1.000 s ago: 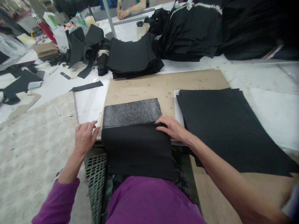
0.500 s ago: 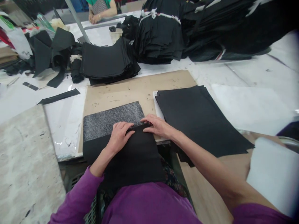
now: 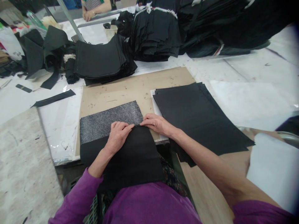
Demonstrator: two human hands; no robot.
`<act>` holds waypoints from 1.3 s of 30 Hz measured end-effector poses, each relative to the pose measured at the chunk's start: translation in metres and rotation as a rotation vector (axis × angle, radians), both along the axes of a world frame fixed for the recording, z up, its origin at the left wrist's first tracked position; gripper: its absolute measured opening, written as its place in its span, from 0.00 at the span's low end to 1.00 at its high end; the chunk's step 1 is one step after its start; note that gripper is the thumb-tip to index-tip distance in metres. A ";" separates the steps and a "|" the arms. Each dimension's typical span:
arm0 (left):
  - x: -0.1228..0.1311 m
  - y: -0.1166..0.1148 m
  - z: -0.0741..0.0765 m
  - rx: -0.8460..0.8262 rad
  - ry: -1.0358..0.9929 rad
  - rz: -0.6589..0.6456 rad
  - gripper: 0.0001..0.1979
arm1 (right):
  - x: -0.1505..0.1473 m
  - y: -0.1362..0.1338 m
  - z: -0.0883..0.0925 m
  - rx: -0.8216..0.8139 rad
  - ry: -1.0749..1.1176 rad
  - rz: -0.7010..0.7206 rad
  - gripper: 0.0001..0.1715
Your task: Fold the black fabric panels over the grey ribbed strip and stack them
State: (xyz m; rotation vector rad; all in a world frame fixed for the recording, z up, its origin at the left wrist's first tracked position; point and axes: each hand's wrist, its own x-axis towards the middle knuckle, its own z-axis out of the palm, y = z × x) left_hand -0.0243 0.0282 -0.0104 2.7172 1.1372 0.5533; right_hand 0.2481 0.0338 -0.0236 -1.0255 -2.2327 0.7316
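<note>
A black fabric sheet (image 3: 135, 155) lies over the table's near edge and hangs toward my lap. Beyond it shows a speckled grey ribbed strip (image 3: 112, 119), and the black sheet's upper edge runs along it. My left hand (image 3: 119, 133) pinches that edge near its middle, thumb and fingertips together. Close beside it, my right hand (image 3: 156, 123) pinches the same edge near its right end. The fingertips of the two hands are a small gap apart. What lies under the sheet is hidden.
A stack of black sheets (image 3: 198, 115) lies to the right. Behind the tan board (image 3: 140, 82) stand a black sheet pile (image 3: 100, 59) and tied black bundles (image 3: 155, 34). A stained pale board (image 3: 25, 161) is at left. Across the table are another person's hands (image 3: 88, 15).
My thumbs have closed against my fingertips on the black sheet's edge; before, both were spread a little apart from them. The whole view has shifted slightly.
</note>
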 end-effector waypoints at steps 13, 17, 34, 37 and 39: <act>0.003 -0.005 0.009 0.241 0.223 -0.123 0.13 | 0.002 -0.017 0.014 0.249 -0.375 0.050 0.18; 0.002 -0.005 0.009 0.278 0.238 -0.148 0.13 | 0.013 -0.024 0.020 0.237 -0.457 -0.016 0.19; -0.062 0.002 -0.002 0.066 0.090 -0.131 0.14 | -0.080 -0.069 0.017 0.210 -0.583 -0.303 0.28; -0.085 0.000 -0.003 0.059 0.074 -0.119 0.14 | -0.078 -0.067 0.024 0.218 -0.620 -0.262 0.31; -0.092 -0.001 -0.002 0.070 0.097 -0.125 0.15 | -0.078 -0.065 0.028 0.226 -0.647 -0.248 0.31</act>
